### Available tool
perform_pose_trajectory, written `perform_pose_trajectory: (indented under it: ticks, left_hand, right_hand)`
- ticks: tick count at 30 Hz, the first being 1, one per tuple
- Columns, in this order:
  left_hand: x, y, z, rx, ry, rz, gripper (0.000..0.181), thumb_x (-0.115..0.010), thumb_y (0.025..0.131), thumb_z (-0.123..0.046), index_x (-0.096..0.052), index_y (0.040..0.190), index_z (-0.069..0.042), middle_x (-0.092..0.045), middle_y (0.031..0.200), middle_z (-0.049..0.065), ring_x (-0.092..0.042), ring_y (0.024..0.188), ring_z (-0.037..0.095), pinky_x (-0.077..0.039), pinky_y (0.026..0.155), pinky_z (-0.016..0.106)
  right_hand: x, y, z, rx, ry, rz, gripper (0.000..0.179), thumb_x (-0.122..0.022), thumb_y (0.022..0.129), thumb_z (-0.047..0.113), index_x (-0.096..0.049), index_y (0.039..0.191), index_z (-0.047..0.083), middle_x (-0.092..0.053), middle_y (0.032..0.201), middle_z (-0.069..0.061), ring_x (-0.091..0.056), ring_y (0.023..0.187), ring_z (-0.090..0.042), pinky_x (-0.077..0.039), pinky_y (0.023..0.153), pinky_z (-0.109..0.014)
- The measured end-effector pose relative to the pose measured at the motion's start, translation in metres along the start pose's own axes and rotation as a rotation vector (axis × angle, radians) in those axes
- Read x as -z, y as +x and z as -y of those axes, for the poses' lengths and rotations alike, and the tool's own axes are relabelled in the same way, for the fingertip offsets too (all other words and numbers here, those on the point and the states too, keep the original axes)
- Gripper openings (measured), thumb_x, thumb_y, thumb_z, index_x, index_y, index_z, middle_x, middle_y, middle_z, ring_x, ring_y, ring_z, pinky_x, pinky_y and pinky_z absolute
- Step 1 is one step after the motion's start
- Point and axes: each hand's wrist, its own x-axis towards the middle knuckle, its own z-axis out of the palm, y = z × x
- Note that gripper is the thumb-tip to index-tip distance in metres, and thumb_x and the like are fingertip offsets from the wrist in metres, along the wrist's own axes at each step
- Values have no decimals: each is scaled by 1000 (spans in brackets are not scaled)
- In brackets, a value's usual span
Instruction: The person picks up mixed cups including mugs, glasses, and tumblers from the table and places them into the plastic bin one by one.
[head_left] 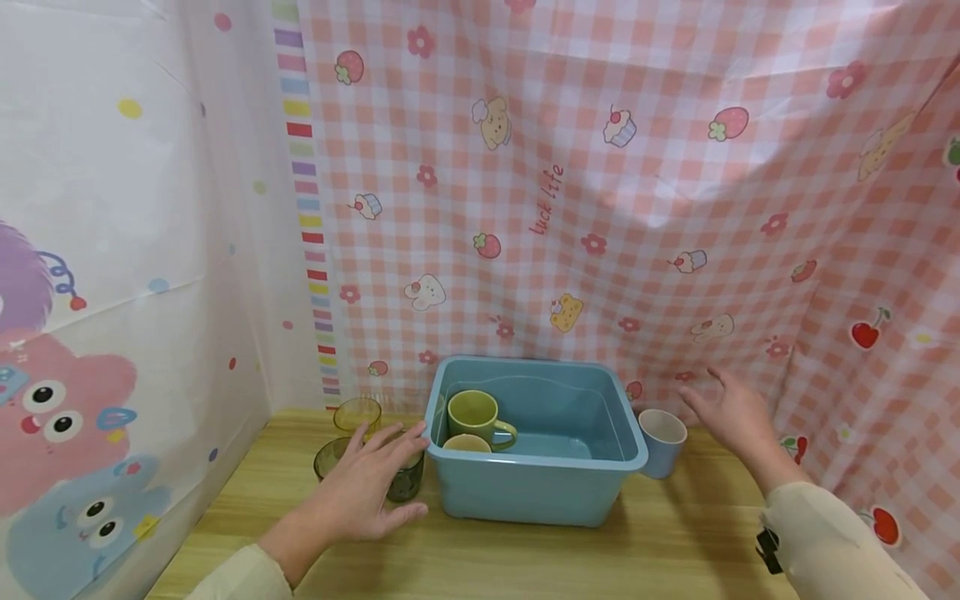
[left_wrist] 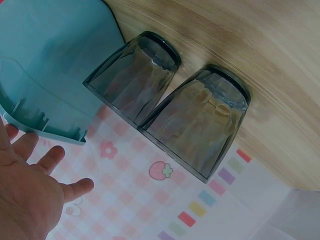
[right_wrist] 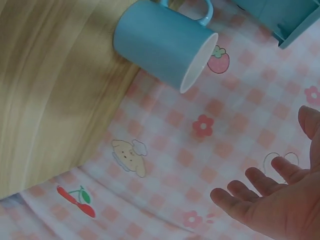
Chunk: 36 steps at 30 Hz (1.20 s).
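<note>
A light blue plastic tub stands on the table, holding a green mug and a cup with a pale yellow rim at its left end. My left hand is spread at the tub's left rim; whether the fingertips touch it I cannot tell. Partly behind that hand are two smoky grey glasses and an amber glass. To the tub's right stands a light blue mug, white inside. My right hand hovers beside this mug, apart from it, fingers spread and holding nothing.
The wooden table runs back to a pink checked cloth with cartoon prints. A white printed sheet hangs on the left side. The cloth also closes off the right side.
</note>
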Motion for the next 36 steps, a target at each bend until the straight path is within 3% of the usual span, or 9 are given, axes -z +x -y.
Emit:
perform_pose_trajectory:
  ticks: [8,16,29,36]
  left_hand:
    - [0,0,0,1,-8,9,85,-70,93,-69,-53,157,-15,-43,171,5,-51,148,43,-31,115,84]
    - [1,0,0,3,-15,16,85,-70,94,-69,-52,157,-15,-42,172,5,-50,149,44,-30,115,84]
    - [0,-2,1,-6,-4,3,85,-68,95,-70,-52,157,-15,-42,172,5,-50,148,44,-31,114,85]
    - [2,-2,0,3,-13,21,85,-69,94,-69,-50,159,-16,-41,173,4,-50,149,43,-29,116,84]
  right_hand:
    - [-10,-6,-11,-85,77,79,96,-52,107,61,-31,158,-17,-37,155,-48,-43,138,-66,-43,110,-75]
    - [-34,-11,-15,-122,97,127,95,-55,107,56,-28,158,-20,-37,157,-47,-46,140,-63,-45,112,-71]
    - [-67,-13,-5,-256,228,171,113,-61,102,60,-8,162,-19,-25,162,-48,-30,149,-64,-31,124,-71]
    - [-78,-10,-1,-267,238,170,110,-62,104,53,-5,161,-21,-27,158,-51,-36,145,-65,-35,122,-71]
